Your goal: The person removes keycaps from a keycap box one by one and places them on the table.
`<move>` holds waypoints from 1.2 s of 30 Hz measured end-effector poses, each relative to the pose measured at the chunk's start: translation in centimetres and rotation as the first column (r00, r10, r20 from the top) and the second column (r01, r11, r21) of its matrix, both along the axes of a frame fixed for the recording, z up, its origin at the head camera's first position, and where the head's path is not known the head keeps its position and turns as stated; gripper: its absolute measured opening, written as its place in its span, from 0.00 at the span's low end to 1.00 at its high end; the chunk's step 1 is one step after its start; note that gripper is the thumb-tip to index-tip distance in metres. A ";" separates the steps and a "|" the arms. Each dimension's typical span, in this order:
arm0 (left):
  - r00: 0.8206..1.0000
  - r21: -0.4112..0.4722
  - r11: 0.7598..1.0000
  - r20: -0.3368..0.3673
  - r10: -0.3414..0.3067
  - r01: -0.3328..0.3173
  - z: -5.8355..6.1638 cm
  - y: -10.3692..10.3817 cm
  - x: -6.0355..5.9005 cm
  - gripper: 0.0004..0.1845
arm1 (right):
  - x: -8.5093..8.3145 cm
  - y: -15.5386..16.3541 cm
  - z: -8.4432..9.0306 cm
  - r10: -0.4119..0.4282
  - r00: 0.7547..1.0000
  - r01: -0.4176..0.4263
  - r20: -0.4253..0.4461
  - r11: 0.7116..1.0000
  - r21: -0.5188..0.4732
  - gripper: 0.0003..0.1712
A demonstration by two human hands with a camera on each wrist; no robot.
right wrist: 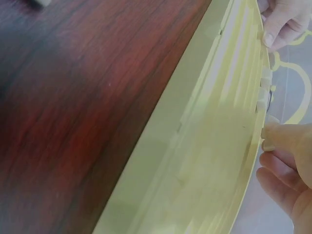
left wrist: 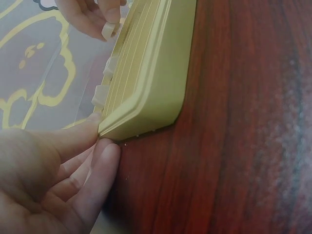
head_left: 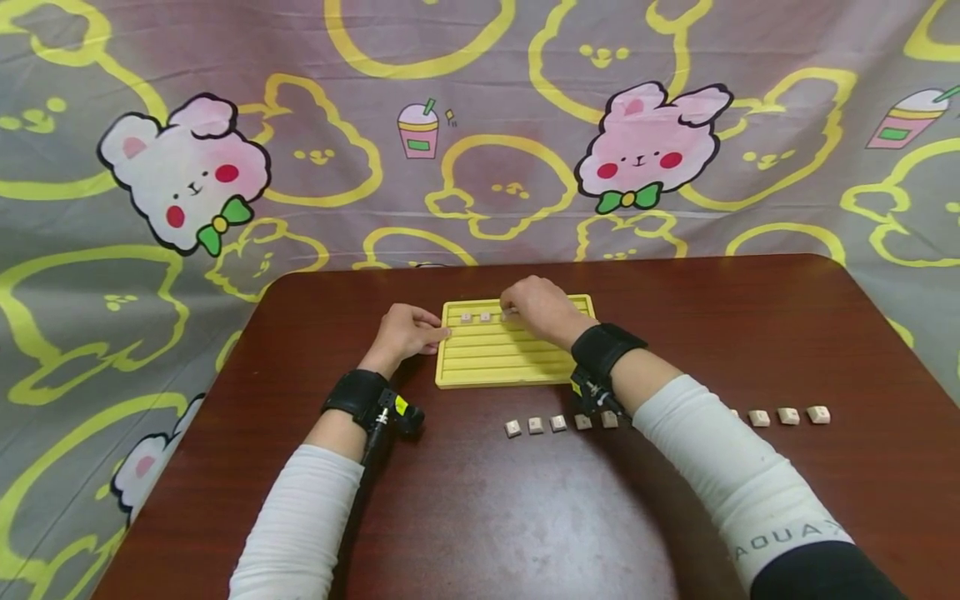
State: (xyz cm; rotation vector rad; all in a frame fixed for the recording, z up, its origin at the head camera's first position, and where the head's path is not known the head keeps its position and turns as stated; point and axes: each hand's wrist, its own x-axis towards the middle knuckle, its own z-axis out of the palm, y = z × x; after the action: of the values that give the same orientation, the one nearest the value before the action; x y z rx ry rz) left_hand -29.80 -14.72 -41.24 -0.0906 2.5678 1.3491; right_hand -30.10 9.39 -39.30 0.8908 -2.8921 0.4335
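A yellow ridged tray (head_left: 502, 364) lies on the table. My left hand (head_left: 402, 336) grips its left edge, thumb on the rim and fingers against the side. Over the tray's far groove, my right hand (head_left: 543, 310) pinches a small beige keycap (left wrist: 108, 31) between thumb and fingertips. Left of that hand, two keycaps (head_left: 476, 318) stand in the same groove, spaced a little apart; they also show as pale blocks (left wrist: 101, 95) in the left wrist view. Whether the pinched keycap touches the tray, I cannot tell.
A row of several beige keycaps (head_left: 557, 423) lies on the dark red-brown table (head_left: 450, 500) in front of the tray. It continues right to more keycaps (head_left: 788, 416); my right forearm hides its middle. A patterned curtain (head_left: 495, 108) hangs behind the table.
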 end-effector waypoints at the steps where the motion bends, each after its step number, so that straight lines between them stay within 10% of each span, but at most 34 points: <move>1: 1.000 0.000 1.000 -0.001 0.001 -0.001 0.0 0.0 0.0 0.19 | 0.0 0.1 0.1 0.005 1.000 -0.005 0.000 1.000 -0.001 0.05; 36: 0.999 0.004 1.000 0.014 -0.029 0.029 0.3 -0.2 -1.1 0.19 | 4.1 6.6 3.7 0.148 0.989 -0.148 -0.013 0.989 0.007 0.01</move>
State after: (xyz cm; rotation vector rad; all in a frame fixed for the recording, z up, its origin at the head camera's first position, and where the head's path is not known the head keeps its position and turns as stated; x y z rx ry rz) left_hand -30.87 -14.91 -40.91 -0.0615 2.5448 1.3375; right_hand -26.04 16.04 -35.63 1.1100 -2.8276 0.4288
